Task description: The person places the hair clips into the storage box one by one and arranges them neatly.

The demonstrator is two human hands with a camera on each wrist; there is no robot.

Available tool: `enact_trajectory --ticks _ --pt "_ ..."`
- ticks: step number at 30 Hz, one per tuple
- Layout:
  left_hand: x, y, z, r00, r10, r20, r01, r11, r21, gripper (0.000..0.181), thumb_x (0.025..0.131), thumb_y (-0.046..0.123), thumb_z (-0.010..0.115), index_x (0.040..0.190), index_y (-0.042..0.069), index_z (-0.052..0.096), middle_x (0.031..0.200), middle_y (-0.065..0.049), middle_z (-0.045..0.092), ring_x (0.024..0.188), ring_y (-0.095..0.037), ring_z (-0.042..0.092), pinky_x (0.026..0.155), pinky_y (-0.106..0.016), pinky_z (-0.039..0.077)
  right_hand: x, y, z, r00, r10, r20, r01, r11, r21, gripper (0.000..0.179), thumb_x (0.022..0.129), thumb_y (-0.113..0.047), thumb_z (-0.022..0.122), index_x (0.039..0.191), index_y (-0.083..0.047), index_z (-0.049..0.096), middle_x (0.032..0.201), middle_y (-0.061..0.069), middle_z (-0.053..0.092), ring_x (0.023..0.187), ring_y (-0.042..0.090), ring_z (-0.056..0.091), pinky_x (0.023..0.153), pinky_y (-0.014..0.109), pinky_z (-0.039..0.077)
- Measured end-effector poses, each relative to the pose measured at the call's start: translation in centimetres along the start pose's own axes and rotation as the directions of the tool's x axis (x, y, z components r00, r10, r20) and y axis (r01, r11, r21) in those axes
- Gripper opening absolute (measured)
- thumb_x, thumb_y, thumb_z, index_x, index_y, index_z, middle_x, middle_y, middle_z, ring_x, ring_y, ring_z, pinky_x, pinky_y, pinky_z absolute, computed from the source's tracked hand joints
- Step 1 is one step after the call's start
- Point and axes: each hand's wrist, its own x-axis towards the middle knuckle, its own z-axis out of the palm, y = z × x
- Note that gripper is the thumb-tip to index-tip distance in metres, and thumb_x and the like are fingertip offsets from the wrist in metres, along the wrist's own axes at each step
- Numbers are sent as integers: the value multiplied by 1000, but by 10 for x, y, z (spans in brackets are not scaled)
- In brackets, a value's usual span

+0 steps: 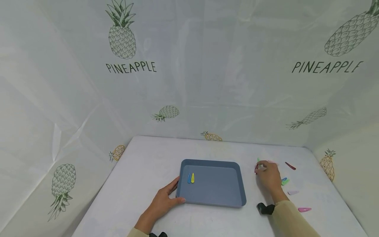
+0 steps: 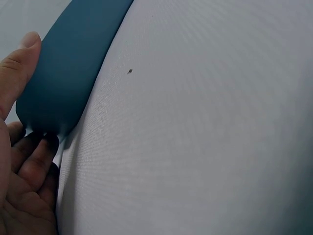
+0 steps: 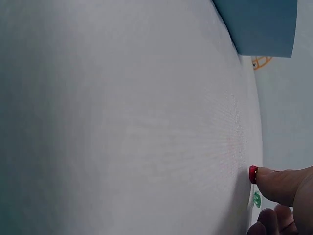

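Observation:
A blue-grey tray lies on the white table. My left hand holds its near left corner, thumb at the front edge and fingers along the left side; in the left wrist view the thumb and fingertips meet the tray wall. Inside the tray, a blue hair clip and a yellow hair clip lie side by side at the left. To the right of the tray, my right hand pinches a red hair clip, whose red end shows at the thumb tip in the right wrist view.
Around my right hand lie a dark red clip, a blue clip, a green clip, a pale lilac clip and a pink clip. A pineapple-print sheet rises behind the table.

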Motion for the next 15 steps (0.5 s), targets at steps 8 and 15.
enact_trajectory --ticks 8,15 --pt "0 -1 1 1000 5 1 -5 1000 0 97 84 47 88 165 24 39 164 -4 47 153 -31 43 126 -62 30 -8 -8 -5 999 9 50 -9 1000 -7 25 100 -10 66 123 -3 64 119 28 70 103 45 68 84 59 52" --pt "0 -2 1 1000 15 1 -15 1000 12 97 85 49 87 165 24 38 164 -4 46 153 -31 44 125 -62 31 -13 -12 -8 999 0 54 1 1000 -25 28 102 -9 59 129 -3 63 114 27 73 98 44 68 83 59 53"
